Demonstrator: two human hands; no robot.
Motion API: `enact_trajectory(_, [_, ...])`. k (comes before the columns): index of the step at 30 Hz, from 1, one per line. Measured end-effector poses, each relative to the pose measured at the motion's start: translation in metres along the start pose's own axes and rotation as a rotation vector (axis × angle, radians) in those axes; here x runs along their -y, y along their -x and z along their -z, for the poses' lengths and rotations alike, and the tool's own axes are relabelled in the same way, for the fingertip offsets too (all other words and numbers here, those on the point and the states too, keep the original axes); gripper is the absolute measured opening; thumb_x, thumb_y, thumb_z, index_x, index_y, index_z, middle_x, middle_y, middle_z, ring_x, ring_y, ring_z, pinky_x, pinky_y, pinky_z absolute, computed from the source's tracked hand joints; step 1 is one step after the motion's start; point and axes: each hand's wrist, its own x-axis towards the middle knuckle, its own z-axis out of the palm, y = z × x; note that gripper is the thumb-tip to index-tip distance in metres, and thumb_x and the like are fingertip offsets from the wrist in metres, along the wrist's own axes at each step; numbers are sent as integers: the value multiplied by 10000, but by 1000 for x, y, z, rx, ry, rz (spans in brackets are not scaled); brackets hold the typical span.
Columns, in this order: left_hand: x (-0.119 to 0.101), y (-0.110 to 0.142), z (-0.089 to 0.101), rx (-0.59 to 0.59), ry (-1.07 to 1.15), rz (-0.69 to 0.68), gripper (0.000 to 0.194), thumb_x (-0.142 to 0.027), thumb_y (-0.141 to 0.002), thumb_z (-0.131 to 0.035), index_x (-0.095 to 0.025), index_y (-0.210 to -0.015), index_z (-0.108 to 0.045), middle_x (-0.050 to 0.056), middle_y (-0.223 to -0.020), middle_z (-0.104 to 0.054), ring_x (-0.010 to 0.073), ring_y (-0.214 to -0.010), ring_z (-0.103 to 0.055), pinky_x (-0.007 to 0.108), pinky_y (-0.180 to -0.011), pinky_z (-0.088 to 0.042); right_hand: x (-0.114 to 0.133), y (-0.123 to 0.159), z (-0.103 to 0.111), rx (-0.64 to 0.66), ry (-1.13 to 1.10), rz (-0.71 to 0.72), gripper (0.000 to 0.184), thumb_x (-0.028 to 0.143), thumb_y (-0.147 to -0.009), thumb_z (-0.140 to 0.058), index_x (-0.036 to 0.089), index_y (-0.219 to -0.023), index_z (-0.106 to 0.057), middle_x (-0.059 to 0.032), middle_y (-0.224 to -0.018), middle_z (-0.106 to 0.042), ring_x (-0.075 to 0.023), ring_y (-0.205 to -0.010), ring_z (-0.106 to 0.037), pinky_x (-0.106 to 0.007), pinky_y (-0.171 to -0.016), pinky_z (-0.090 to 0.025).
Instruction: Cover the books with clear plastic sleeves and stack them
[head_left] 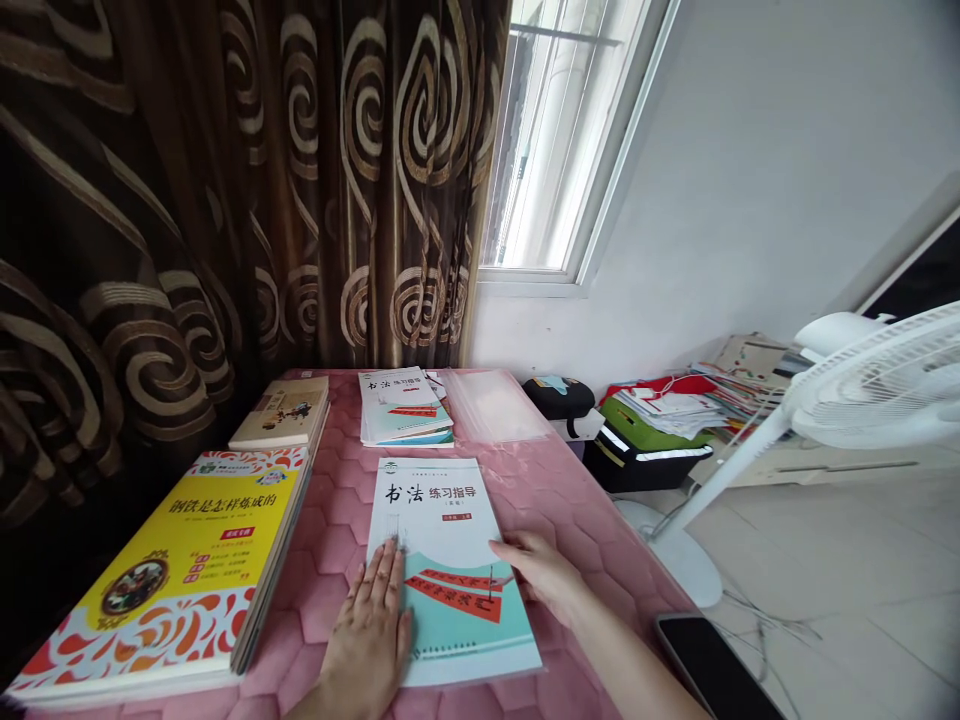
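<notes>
Pink quilted tabletop (322,530), head view: 书法练习指导 booklet (442,520) lies under both hands. Left hand (367,630) has fingers (379,580) open, flat on it; right hand (540,575) has fingers (517,555) open at its edge, seemingly not gripping. Clear plastic sleeve (495,405) behind.

Brown swirled curtain (322,180) beside bright window (559,140)

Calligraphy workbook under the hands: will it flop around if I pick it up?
The calligraphy workbook looks thin, so it will probably bend and droop if held by one edge. It is probably light too. Its shiny cover might slide when pushed, though the quilted pink cloth could grip it a little.
</notes>
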Motion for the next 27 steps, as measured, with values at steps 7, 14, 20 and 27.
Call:
enact_trajectory(7, [-4,-4,15,66,-1,2,567,-270,-923,-332,-124,-1471,-356,92,-1549,-251,256,-1421,-310,460,-1157,-326,-5,-4,-10,42,-123,71,499,506,-580,-770,141,-910,-688,-130,-950,-754,-323,-1027,-677,-431,-879,-523])
enact_trajectory(14, [-14,-24,51,259,13,72,565,-201,-897,-295,-126,-1442,-421,110,-1534,-342,257,-1407,-352,521,-1167,-258,5,-6,-5,51,-90,142,454,475,-619,-754,157,-934,-676,-80,-906,-757,-275,-908,-703,-396,-863,-518])
enact_trajectory(20, [-49,-63,77,303,264,152,638,-221,-885,-317,-64,-1501,-256,153,-1596,-177,270,-1454,-243,554,-1169,-173,119,25,5,-131,584,479,151,335,-833,-561,212,-865,-643,-6,-741,-699,-186,-689,-652,-265,-582,-444])
enact_trajectory(27, [-67,-120,83,-8,584,4,562,-270,-929,-453,-161,-1466,-333,168,-1562,-294,292,-1411,-322,503,-1119,-320,154,77,-22,-427,1536,1064,208,86,-852,-491,201,-960,-625,-38,-722,-692,-156,-579,-610,-246,-483,-330])
